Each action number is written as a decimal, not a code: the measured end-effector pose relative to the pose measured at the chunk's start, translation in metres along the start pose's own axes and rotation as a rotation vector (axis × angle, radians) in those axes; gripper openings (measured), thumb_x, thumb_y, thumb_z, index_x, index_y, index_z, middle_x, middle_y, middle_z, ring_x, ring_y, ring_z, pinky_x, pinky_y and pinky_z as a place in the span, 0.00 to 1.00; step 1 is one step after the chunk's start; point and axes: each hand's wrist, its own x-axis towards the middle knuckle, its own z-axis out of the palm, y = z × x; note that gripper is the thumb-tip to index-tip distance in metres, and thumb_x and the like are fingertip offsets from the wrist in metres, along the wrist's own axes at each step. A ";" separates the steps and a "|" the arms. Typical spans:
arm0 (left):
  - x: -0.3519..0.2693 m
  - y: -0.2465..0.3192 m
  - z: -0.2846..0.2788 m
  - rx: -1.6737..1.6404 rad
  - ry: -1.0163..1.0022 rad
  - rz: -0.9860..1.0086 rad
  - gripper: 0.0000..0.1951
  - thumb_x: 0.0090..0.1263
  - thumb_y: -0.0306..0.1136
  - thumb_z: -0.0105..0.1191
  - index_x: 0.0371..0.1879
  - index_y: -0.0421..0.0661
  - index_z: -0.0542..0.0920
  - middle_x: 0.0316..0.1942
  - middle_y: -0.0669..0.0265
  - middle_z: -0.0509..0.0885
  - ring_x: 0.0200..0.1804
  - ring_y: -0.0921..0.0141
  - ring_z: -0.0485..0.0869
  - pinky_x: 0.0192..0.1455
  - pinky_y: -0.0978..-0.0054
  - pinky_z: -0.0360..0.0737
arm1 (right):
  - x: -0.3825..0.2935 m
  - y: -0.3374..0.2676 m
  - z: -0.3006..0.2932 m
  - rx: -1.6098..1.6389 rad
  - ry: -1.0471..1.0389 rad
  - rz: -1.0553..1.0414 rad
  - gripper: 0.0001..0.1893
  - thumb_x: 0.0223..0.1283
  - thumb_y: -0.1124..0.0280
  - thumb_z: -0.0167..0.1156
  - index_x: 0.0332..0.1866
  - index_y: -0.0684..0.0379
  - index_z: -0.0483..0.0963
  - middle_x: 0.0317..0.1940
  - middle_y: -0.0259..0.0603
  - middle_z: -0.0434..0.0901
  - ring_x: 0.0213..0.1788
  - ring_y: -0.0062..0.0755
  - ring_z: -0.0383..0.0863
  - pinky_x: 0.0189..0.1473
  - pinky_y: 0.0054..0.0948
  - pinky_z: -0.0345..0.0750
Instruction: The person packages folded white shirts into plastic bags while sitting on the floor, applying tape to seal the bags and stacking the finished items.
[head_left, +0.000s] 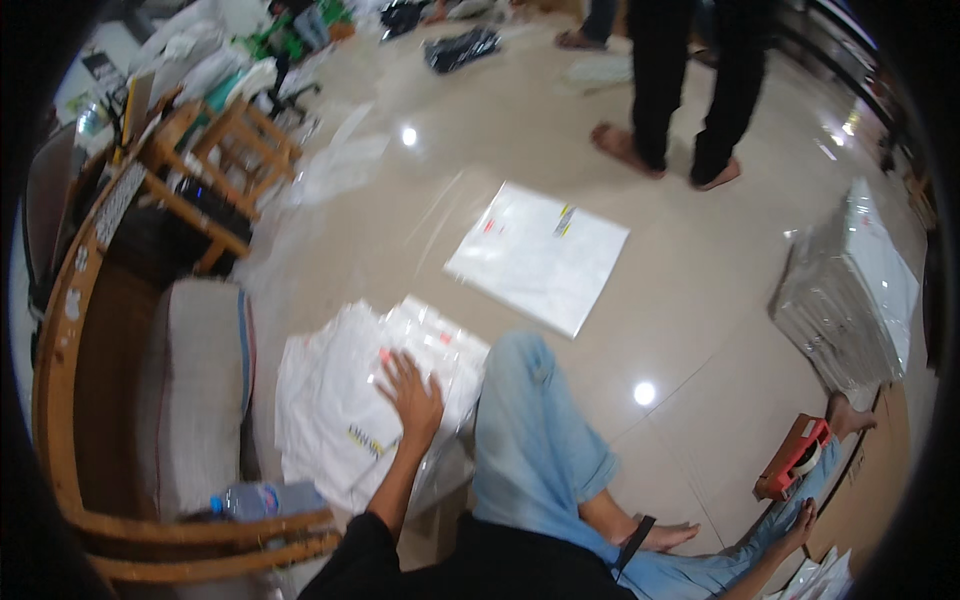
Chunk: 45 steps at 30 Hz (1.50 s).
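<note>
My left hand (414, 397) lies with fingers apart on a pile of white garments (322, 405), at the edge of a clear plastic bag (450, 352) on the tiled floor. My right hand (802, 525) rests near my lower leg at the lower right, its fingers close together; whether it holds anything cannot be told. Beside it stands a red tape dispenser (795, 461) with a roll of tape. A flat white garment in clear plastic (540, 259) lies on the floor in front of my knee.
A stack of bagged garments (840, 300) stands at the right. On the left are a wrapped woven sack (202, 397), a wooden frame (56, 375), a plastic water bottle (262, 501) and a wooden stool (240, 150). A barefoot person in black trousers (660, 82) stands ahead.
</note>
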 end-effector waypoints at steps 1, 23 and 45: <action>0.003 0.001 0.002 -0.017 0.003 -0.005 0.36 0.75 0.41 0.43 0.75 0.31 0.51 0.79 0.44 0.45 0.80 0.45 0.38 0.75 0.35 0.32 | -0.002 -0.002 0.002 0.045 0.021 -0.010 0.21 0.75 0.61 0.52 0.60 0.69 0.74 0.58 0.46 0.77 0.60 0.34 0.75 0.67 0.32 0.68; 0.007 0.286 -0.222 -2.627 -0.652 0.005 0.21 0.77 0.42 0.37 0.59 0.45 0.76 0.63 0.61 0.77 0.65 0.61 0.74 0.70 0.55 0.69 | -0.027 -0.046 0.036 0.018 0.036 -0.021 0.19 0.73 0.61 0.55 0.53 0.68 0.79 0.45 0.43 0.84 0.49 0.32 0.82 0.57 0.31 0.74; -0.077 0.348 0.089 -0.334 -0.140 0.967 0.34 0.77 0.48 0.47 0.74 0.40 0.59 0.78 0.48 0.53 0.80 0.49 0.47 0.78 0.43 0.41 | -0.145 -0.098 0.191 -0.266 -0.169 -0.439 0.11 0.64 0.81 0.54 0.49 0.67 0.78 0.51 0.52 0.81 0.57 0.49 0.80 0.60 0.38 0.75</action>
